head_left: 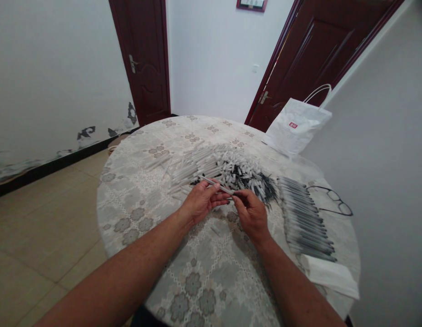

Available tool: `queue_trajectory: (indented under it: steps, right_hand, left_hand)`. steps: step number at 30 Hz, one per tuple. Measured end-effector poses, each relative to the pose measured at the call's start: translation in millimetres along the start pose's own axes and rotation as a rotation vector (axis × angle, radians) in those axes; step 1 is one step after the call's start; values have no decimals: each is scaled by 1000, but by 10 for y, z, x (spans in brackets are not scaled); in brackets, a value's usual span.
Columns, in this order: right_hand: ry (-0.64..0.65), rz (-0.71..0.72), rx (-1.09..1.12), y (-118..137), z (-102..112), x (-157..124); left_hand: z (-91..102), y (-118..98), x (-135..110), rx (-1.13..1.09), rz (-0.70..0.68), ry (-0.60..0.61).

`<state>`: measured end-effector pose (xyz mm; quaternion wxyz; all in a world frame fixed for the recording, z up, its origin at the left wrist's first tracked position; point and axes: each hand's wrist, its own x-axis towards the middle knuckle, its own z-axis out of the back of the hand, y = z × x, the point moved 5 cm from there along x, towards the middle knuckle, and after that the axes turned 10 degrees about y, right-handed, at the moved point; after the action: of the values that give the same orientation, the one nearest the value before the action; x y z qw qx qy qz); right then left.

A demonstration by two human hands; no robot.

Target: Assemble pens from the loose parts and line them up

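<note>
Over the near side of the pile, my left hand (204,200) is closed around a slim whitish pen (213,182), its thumb on top. The pen slants down from upper left to lower right. At its lower right end, my right hand (251,213) pinches it between thumb and fingers; the very tip is hidden there. Just beyond both hands spreads a heap of white pen barrels (197,163), with small white caps (247,163) and dark thin pen parts (267,184) toward the right. A short pale piece (215,230) lies on the cloth below my hands.
A row of grey pens (304,213) lies side by side at the right. Eyeglasses (333,200) rest beyond it, and a folded white cloth or paper (330,274) in front. A white bag (297,127) stands at the back right of the round table with patterned tablecloth (125,200).
</note>
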<state>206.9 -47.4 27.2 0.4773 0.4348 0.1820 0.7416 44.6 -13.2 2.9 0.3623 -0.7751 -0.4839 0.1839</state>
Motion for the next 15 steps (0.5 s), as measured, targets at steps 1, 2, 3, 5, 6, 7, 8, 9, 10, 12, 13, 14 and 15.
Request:
queue_trajectory:
  steps: [1,2,3,5,6,7,8,9,10,12,13,14,15]
  right_hand:
    - [7,-5,-17,-3,2,-1]
    - [14,-9,-33,-9,2,-3]
    - [20,-10,-49,-16,1,-4]
    - [28,1,-88,-27,-1,-5]
    - [32,13,-112,-28,-4,-5]
    - [33,29,-137,-25,-6,-4]
    - [34,46,-161,-19,-8,-3]
    - [30,62,-182,-11,-8,-2]
    - [25,79,-199,0,-6,-2]
    - [11,114,-225,32,2,-1]
    - [7,135,-233,53,6,-1]
    - [3,161,-239,77,10,-1]
    - [1,191,-240,102,14,-2]
  left_hand:
    - [-2,0,0,1,2,-5]
    - [-6,-1,-1,2,3,-8]
    - [-11,-2,-2,3,4,-12]
    - [-20,-2,-5,2,3,-19]
    - [-24,-1,-6,1,3,-23]
    - [-26,0,-7,-2,3,-26]
    - [-27,2,-8,-4,2,-30]
    - [-25,4,-9,-5,-1,-36]
    - [-22,6,-9,-2,-4,-43]
    - [-10,10,-9,7,-8,-59]
    - [-3,13,-9,12,-8,-68]
    - [5,16,-8,18,-7,-76]
    - [12,20,-7,22,-4,-84]
